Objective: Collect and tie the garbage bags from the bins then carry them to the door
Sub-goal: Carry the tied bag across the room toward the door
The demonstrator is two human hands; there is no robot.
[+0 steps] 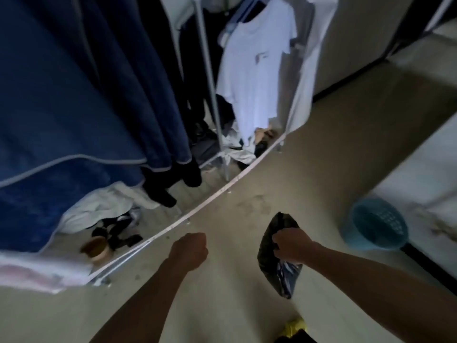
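My right hand (290,245) grips a dark plastic garbage bag (268,256) near its neck; the bag hangs above the floor at lower centre right, with its crumpled end sticking out below my wrist. My left hand (189,250) is curled into a fist beside it and holds nothing. A light blue mesh bin (373,225) stands on the floor to the right, apart from both hands, and its inside looks bare from here.
A clothes rack (210,82) with a blue cover, dark garments and a white T-shirt (254,78) fills the left and top. Its low metal base rail (222,191) crosses the floor diagonally. Shoes and a brown bowl (95,248) lie under it. A bed edge (420,169) is at right.
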